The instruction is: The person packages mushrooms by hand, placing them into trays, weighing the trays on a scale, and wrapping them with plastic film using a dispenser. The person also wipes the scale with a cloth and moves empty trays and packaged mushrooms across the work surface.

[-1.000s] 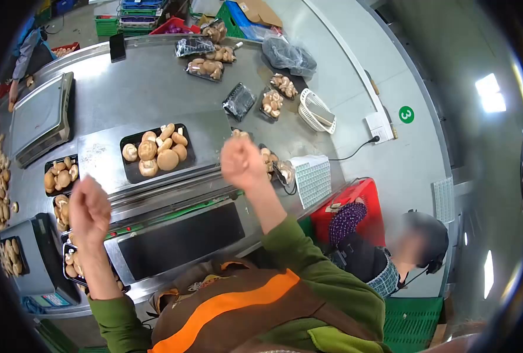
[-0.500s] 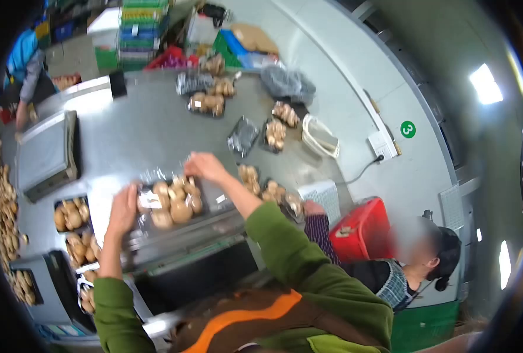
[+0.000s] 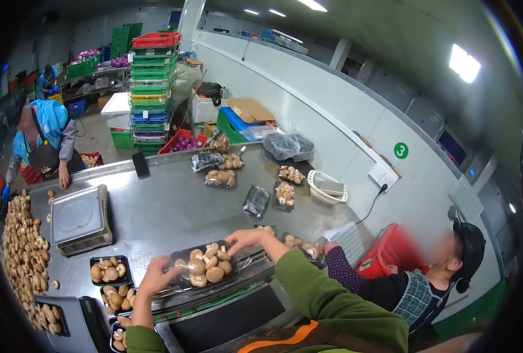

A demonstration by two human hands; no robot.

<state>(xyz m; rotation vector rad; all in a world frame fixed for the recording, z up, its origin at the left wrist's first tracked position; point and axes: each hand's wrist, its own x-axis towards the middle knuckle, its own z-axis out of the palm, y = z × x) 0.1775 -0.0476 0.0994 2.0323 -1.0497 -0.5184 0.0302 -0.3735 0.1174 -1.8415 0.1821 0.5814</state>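
Hands [image 3: 155, 275] [image 3: 239, 238] grip film-covered mushroom tray [image 3: 205, 265] both ends.

A produce packing room: a long stainless steel table [image 3: 173, 206] strewn with black trays of brown mushrooms [image 3: 205, 267], a grey metal weighing scale [image 3: 79, 216], tall stacks of green and red plastic crates [image 3: 149, 88] behind.

One head-worn fisheye view looks forward and down, close over the steel table [image 3: 173, 206]
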